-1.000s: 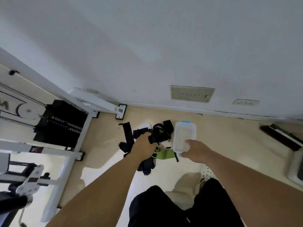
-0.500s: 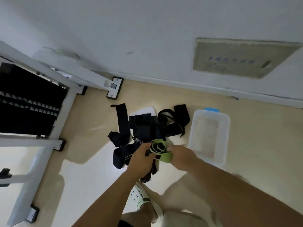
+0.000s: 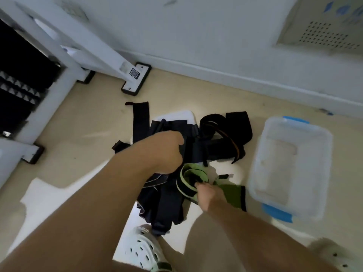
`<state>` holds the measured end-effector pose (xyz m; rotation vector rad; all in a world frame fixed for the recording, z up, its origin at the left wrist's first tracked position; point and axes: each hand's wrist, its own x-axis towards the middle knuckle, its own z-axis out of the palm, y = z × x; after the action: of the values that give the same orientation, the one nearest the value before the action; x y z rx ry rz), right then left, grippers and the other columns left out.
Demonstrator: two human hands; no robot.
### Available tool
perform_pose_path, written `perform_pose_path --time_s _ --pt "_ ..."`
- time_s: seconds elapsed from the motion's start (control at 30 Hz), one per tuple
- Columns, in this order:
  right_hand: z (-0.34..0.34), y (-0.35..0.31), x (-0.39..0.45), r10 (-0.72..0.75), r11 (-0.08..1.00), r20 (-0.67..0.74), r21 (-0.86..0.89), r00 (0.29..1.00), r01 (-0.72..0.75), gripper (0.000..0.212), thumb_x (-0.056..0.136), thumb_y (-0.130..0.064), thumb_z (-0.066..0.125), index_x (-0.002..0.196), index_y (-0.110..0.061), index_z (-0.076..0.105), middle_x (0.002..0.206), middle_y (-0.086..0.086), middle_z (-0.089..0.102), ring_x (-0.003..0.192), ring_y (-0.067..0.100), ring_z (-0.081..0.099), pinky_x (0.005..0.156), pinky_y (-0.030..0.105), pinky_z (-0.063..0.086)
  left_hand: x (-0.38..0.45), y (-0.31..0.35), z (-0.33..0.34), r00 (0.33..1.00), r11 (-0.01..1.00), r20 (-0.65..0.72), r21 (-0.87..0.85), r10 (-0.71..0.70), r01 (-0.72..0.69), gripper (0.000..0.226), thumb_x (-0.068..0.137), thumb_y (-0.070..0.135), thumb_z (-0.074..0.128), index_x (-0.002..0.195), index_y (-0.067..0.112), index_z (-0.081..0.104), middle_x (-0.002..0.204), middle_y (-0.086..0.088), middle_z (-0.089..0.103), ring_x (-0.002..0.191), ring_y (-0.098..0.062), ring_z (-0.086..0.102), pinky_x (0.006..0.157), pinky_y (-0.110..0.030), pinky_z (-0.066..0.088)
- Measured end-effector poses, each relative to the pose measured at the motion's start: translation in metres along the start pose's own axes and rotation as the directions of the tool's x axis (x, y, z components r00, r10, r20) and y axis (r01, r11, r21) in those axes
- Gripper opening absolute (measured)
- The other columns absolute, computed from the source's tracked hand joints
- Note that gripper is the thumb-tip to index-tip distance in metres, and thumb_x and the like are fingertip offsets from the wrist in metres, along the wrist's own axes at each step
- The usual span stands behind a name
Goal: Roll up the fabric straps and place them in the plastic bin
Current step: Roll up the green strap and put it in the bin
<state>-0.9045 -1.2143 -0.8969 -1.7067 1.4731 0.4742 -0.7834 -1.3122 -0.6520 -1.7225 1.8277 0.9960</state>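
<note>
A heap of black fabric straps (image 3: 208,142) lies on the beige floor, partly on a white lid (image 3: 176,116). A green strap (image 3: 191,178), partly coiled, lies at the heap's near right. My right hand (image 3: 209,195) pinches the green strap's coil. My left hand (image 3: 167,152) is curled over the dark straps in the middle of the heap; what its fingers hold is hidden. A clear plastic bin (image 3: 290,167) with blue clips stands to the right of the straps, with nothing in it.
A white gym machine frame (image 3: 82,48) with black feet and a black weight stack (image 3: 21,75) stands at the left. The wall and baseboard (image 3: 235,79) run behind. My white clogs (image 3: 145,250) are at the bottom, close to the straps.
The view has come closer and lower. My left hand moved from the green strap up onto the black straps. My right hand still holds the green coil, now lower.
</note>
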Motion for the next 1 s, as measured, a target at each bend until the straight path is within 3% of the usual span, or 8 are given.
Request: perform_pose_path --time_s 0.1,0.23,0.33,0.4,0.6,0.7,0.83,1.0 --pt "-0.020 -0.010 -0.021 -0.068 0.998 -0.086 0.004 0.994 0.069 0.033 0.101 -0.027 0.052 0.133 -0.020 0.048 0.123 0.007 0.065 0.114 0.029 0.063 0.093 0.039 0.050 -0.006 -0.001 -0.001 0.998 0.999 -0.033 -0.011 0.050 -0.050 0.043 0.100 0.011 0.059 0.143 0.015 0.052 0.142 -0.007 0.056 0.124 -0.027 0.057 0.101 -0.036 0.049" --pt "-0.068 -0.023 -0.075 -0.171 0.970 -0.178 0.141 0.969 0.197 0.047 0.097 -0.034 0.061 0.140 -0.021 0.049 0.131 0.006 0.063 0.121 0.028 0.059 0.103 0.045 0.048 -0.031 -0.007 0.005 0.996 0.996 -0.007 -0.023 0.090 -0.090 0.064 0.097 0.019 0.070 0.154 0.020 0.041 0.153 -0.005 0.049 0.131 -0.025 0.053 0.102 -0.032 0.047" --pt "-0.108 -0.034 -0.125 -0.298 0.916 -0.272 0.187 0.915 0.354 0.016 0.091 -0.027 0.070 0.102 -0.018 0.063 0.093 -0.003 0.068 0.087 0.018 0.065 0.081 0.039 0.054 -0.059 -0.017 0.010 0.994 0.993 -0.034 -0.053 0.101 -0.103 0.072 0.094 0.023 0.074 0.156 0.022 0.038 0.154 -0.005 0.050 0.136 -0.025 0.052 0.109 -0.034 0.044" --pt "-0.134 -0.043 -0.159 -0.322 0.884 -0.350 0.222 0.879 0.412 0.014 0.090 -0.025 0.075 0.093 -0.021 0.062 0.083 -0.010 0.064 0.078 0.008 0.062 0.071 0.030 0.050 -0.078 -0.028 0.015 0.990 0.988 -0.096 -0.103 0.102 -0.112 0.080 0.089 0.020 0.079 0.157 0.023 0.036 0.152 -0.004 0.052 0.132 -0.026 0.055 0.106 -0.034 0.044" --pt "-0.186 -0.060 -0.246 -0.295 0.707 -0.471 0.477 0.831 0.522 0.018 0.089 -0.028 0.077 0.105 -0.023 0.070 0.100 -0.001 0.077 0.091 0.019 0.075 0.082 0.036 0.062 -0.126 -0.047 0.033 0.937 0.855 -0.314 -0.433 0.155 -0.287 0.082 0.070 0.015 0.092 0.140 0.026 0.051 0.124 0.004 0.068 0.114 -0.020 0.068 0.103 -0.040 0.053" --pt "-0.199 -0.061 -0.278 -0.248 0.558 -0.507 0.622 0.825 0.550 0.022 0.094 -0.031 0.072 0.115 -0.026 0.065 0.105 -0.001 0.076 0.097 0.021 0.074 0.082 0.040 0.060 -0.146 -0.037 0.037 0.882 0.679 -0.446 -0.600 0.155 -0.423 0.057 0.078 0.041 0.084 0.130 0.029 0.065 0.117 0.005 0.075 0.110 -0.014 0.072 0.098 -0.038 0.055" --pt "-0.211 -0.055 -0.309 -0.208 0.565 -0.502 0.639 0.839 0.522 0.032 0.094 -0.048 0.067 0.120 -0.032 0.062 0.105 -0.007 0.076 0.098 0.017 0.073 0.076 0.036 0.059 -0.175 -0.008 0.031 0.758 0.526 -0.652 -0.639 0.015 -0.561 0.018 0.098 0.027 0.068 0.098 0.011 0.077 0.092 -0.006 0.080 0.091 -0.021 0.077 0.096 -0.045 0.059" --pt "-0.212 -0.048 -0.314 -0.086 0.531 -0.589 0.655 0.803 0.537 0.033 0.089 -0.058 0.067 0.106 -0.030 0.073 0.102 -0.012 0.077 0.098 0.014 0.072 0.072 0.032 0.056 -0.186 0.012 0.015 0.548 0.791 -0.828 -0.254 0.120 -0.557 0.020 0.097 0.020 0.067 0.082 0.031 0.074 0.076 0.011 0.075 0.073 -0.004 0.073 0.073 -0.030 0.062"
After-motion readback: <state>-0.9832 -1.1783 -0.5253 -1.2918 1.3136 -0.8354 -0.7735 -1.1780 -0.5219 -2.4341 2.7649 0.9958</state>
